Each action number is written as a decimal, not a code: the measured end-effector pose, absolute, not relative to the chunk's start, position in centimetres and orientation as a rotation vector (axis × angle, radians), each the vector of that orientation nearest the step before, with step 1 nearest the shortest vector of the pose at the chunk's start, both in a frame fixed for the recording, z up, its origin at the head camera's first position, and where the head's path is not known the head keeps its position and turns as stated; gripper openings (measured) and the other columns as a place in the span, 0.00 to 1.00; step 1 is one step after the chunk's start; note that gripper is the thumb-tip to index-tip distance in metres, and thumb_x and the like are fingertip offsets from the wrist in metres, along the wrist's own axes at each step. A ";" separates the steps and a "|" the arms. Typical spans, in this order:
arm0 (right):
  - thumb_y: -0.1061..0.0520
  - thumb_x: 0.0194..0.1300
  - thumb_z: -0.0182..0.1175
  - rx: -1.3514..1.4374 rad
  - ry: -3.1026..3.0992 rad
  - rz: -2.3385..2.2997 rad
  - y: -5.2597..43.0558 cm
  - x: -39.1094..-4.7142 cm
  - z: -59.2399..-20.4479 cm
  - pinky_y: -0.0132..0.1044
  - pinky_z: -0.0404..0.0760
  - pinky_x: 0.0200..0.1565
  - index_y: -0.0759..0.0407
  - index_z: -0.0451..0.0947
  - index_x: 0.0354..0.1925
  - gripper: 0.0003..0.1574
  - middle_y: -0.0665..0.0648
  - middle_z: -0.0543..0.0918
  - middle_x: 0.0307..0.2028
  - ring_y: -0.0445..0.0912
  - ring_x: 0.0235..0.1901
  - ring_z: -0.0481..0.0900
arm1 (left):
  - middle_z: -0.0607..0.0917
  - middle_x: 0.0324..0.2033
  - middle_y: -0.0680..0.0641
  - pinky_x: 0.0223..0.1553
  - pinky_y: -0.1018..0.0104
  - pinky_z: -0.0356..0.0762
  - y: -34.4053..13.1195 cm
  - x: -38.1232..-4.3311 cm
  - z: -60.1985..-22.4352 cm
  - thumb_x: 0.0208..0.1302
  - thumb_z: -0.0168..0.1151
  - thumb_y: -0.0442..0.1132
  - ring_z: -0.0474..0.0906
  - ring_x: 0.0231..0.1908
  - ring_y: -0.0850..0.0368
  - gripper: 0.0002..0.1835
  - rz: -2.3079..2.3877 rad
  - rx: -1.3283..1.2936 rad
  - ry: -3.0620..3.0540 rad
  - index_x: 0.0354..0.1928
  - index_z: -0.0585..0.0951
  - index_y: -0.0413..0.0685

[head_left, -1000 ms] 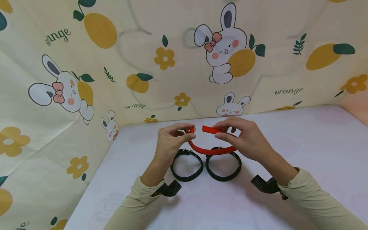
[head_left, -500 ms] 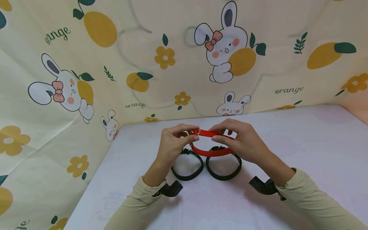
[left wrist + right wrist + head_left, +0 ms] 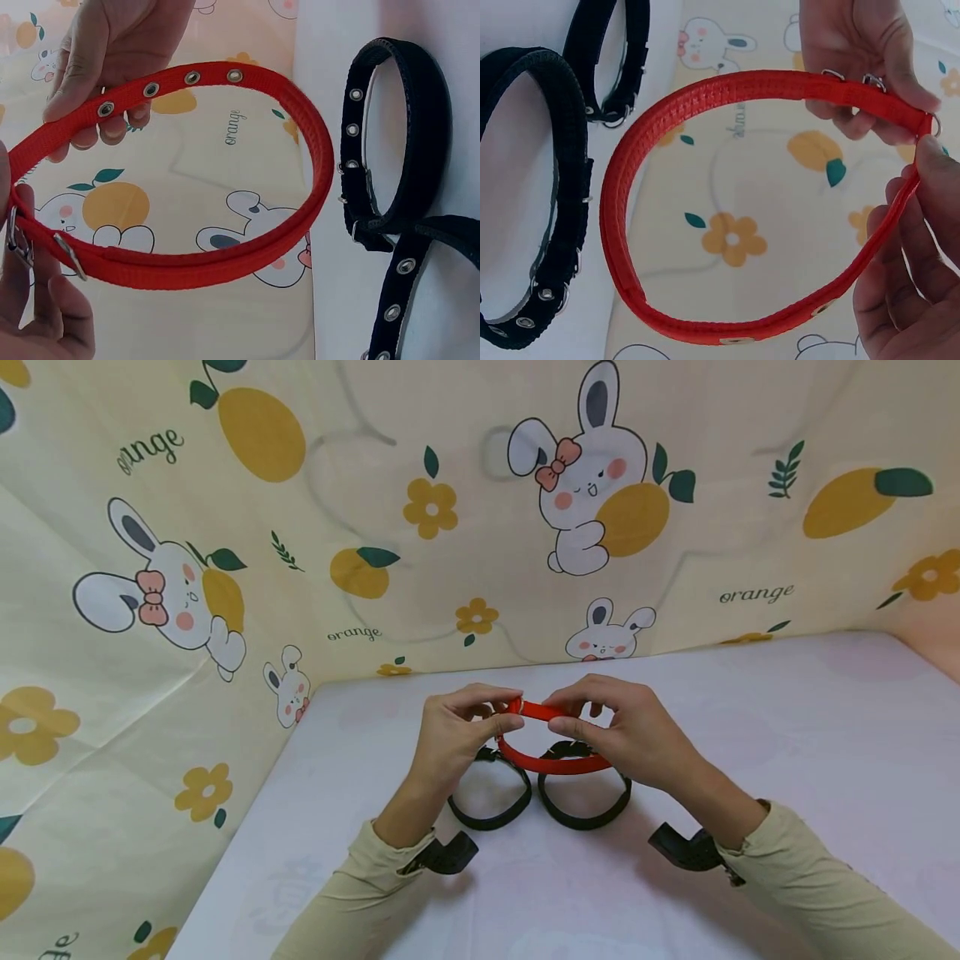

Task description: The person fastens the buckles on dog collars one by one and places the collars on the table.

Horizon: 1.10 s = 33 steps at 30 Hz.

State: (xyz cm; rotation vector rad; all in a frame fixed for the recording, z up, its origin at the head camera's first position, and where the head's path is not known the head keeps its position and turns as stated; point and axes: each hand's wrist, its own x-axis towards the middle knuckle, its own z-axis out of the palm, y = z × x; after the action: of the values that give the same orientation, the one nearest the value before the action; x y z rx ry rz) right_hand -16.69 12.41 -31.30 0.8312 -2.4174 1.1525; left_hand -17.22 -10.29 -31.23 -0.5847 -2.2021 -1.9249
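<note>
A red collar (image 3: 555, 766) hangs as a loop between both hands above the table. My left hand (image 3: 459, 731) pinches its hardware end, near the metal buckle (image 3: 19, 244) and a metal loop (image 3: 70, 256). My right hand (image 3: 626, 722) pinches the strap end with thumb and fingers. Metal eyelets (image 3: 151, 90) run along that strap in the left wrist view. Right at the two thumbs, the strap end meets a metal ring (image 3: 937, 124); the left fingers partly hide the tip in the head view.
Two black collars lie in loops on the white table (image 3: 337, 860) beneath the hands: a left black collar (image 3: 490, 824) and a right black collar (image 3: 585, 822). A patterned cloth (image 3: 465, 510) rises behind the table and along its left side.
The red strap end, held apart from the ring a second ago, has moved left with my right hand up to the ring at my left fingertips. The black collars stay in place.
</note>
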 end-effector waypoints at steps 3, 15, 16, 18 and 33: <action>0.57 0.60 0.72 0.849 -2.399 1.145 12.4 -16.7 -31.4 0.34 0.76 0.39 0.44 0.86 0.46 0.15 0.42 0.83 0.33 0.38 0.38 0.76 | 0.86 0.31 0.54 0.34 0.69 0.74 -10.3 -17.2 -31.2 0.53 0.74 0.28 0.77 0.35 0.51 0.15 -1.920 -0.610 -2.208 0.45 0.88 0.38; 0.56 0.60 0.71 0.849 -2.436 1.098 12.1 -16.4 -31.3 0.36 0.76 0.41 0.44 0.86 0.47 0.15 0.41 0.84 0.34 0.36 0.38 0.76 | 0.87 0.34 0.42 0.31 0.68 0.78 -10.2 -17.2 -31.3 0.54 0.74 0.30 0.79 0.34 0.52 0.15 -1.894 -0.620 -2.277 0.46 0.88 0.40; 0.56 0.60 0.72 0.849 -2.432 1.095 12.1 -16.4 -31.3 0.36 0.76 0.40 0.45 0.86 0.46 0.15 0.41 0.84 0.34 0.36 0.38 0.76 | 0.87 0.34 0.43 0.31 0.67 0.77 -10.2 -17.2 -31.3 0.54 0.74 0.30 0.79 0.34 0.51 0.15 -1.894 -0.611 -2.283 0.46 0.88 0.40; 0.57 0.59 0.72 0.848 -2.423 1.092 12.0 -16.4 -31.3 0.35 0.76 0.40 0.45 0.86 0.46 0.15 0.41 0.84 0.34 0.36 0.38 0.76 | 0.87 0.35 0.43 0.31 0.66 0.78 -10.1 -17.1 -31.3 0.54 0.74 0.31 0.79 0.34 0.51 0.15 -1.905 -0.590 -2.297 0.46 0.88 0.41; 0.54 0.61 0.71 0.837 -2.508 1.121 12.8 -17.1 -31.3 0.40 0.76 0.44 0.45 0.84 0.49 0.17 0.42 0.85 0.35 0.39 0.40 0.78 | 0.87 0.35 0.54 0.35 0.69 0.77 -10.5 -17.4 -30.9 0.58 0.70 0.30 0.80 0.35 0.52 0.14 -2.009 -0.489 -2.233 0.48 0.87 0.39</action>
State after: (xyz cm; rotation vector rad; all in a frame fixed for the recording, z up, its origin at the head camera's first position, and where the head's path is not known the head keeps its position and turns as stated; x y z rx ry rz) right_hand -17.11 12.84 -31.33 0.8375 -2.5081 1.1213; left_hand -17.38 -10.53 -30.90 -0.4892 -2.2332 -2.0092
